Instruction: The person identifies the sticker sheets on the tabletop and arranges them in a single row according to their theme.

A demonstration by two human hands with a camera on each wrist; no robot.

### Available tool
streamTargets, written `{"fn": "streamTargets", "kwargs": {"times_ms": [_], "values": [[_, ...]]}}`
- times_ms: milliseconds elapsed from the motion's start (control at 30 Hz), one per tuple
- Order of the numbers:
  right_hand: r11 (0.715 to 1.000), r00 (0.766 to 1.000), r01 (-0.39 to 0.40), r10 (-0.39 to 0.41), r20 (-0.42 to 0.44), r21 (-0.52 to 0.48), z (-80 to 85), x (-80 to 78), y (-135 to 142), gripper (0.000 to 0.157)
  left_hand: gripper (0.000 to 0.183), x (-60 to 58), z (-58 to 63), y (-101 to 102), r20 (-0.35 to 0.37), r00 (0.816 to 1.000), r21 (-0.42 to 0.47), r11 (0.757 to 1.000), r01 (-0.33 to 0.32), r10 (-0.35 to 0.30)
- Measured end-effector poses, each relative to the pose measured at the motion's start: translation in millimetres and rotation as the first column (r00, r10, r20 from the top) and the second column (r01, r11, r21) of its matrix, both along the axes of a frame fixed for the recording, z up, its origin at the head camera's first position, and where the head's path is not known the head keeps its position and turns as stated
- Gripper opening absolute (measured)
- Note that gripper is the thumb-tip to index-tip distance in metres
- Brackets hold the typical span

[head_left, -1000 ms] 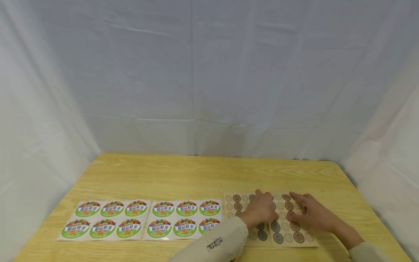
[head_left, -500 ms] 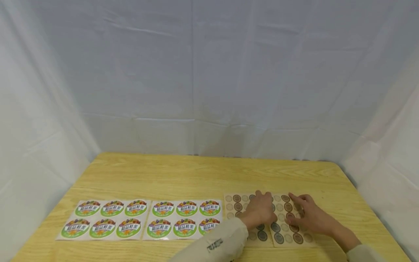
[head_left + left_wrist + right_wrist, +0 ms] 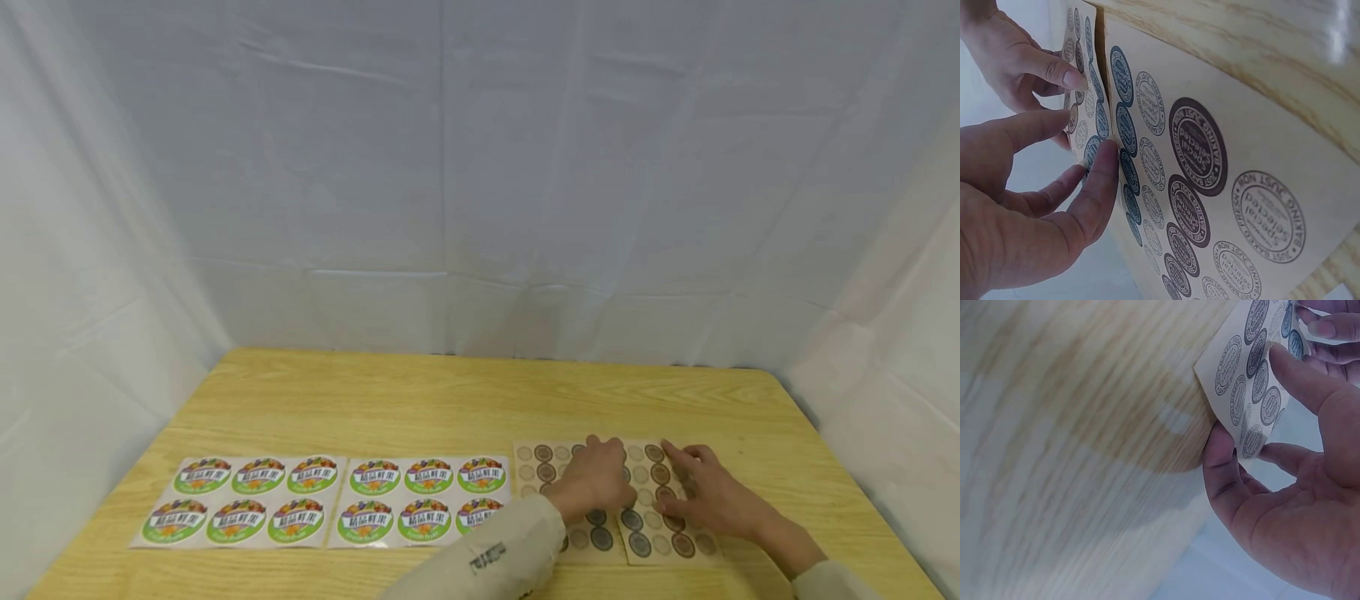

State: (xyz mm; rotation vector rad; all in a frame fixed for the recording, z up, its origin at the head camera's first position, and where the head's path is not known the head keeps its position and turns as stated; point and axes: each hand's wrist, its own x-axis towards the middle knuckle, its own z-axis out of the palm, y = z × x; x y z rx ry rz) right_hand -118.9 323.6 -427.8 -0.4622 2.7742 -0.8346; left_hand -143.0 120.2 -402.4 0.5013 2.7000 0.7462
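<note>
Two brown sheets of round "Special Selected" stickers lie side by side at the table's right. My right hand (image 3: 716, 496) pinches the right-hand sticker sheet (image 3: 654, 523), thumb on its face and fingers curled under its outer edge. That edge is bent up off the table in the right wrist view. At the seam, my left hand (image 3: 600, 479) rests with its fingertips on the sheets. The left-hand sticker sheet (image 3: 1200, 81) lies flat, partly hidden in the head view by the left hand and sleeve. A narrow gap separates the sheets in the left wrist view.
Two white sheets of large fruit-label stickers, one at far left (image 3: 255, 498) and one nearer the middle (image 3: 397, 504), lie in line on the wooden table (image 3: 450, 400). Pale cloth (image 3: 480, 167) hangs behind the table and on both sides.
My right hand has shifted slightly left, and the outer edge of the sticker sheet it pinches has come in and bent up. My left hand stays almost where it was.
</note>
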Motion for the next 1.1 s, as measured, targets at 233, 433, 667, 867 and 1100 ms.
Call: {"fn": "streamTargets", "kwargs": {"times_ms": [233, 433, 667, 867, 1100], "values": [[0.997, 0.997, 0.069, -0.070, -0.026, -0.020, -1.0, 2.4, -2.5, 0.080, 0.025, 0.3, 2.9, 0.6, 0.008, 1.000, -0.011, 1.000, 0.006, -0.006], [0.994, 0.995, 0.098, -0.099, -0.009, -0.043, -2.4, 2.8, -2.4, 0.066, 0.021, -1.3, 5.7, 2.0, 0.061, 0.998, -0.010, 1.000, -0.015, 0.016], [0.996, 0.997, 0.071, -0.070, 0.008, -0.059, -1.4, 1.5, -1.9, 0.057, 0.021, -4.3, 7.5, 3.0, 0.069, 0.998, -0.051, 0.999, -0.002, 0.005], [0.997, 0.998, 0.058, -0.059, -0.025, -0.044, -0.6, 3.2, -3.6, 0.057, 0.025, -5.2, 8.6, 1.3, 0.045, 0.999, -0.104, 0.994, 0.032, -0.027], [0.998, 0.993, 0.057, -0.053, -0.105, 0.033, 0.8, 4.3, -5.5, 0.054, 0.022, -8.0, 7.1, 0.8, 0.087, 0.996, -0.166, 0.986, -0.016, 0.031]]}}
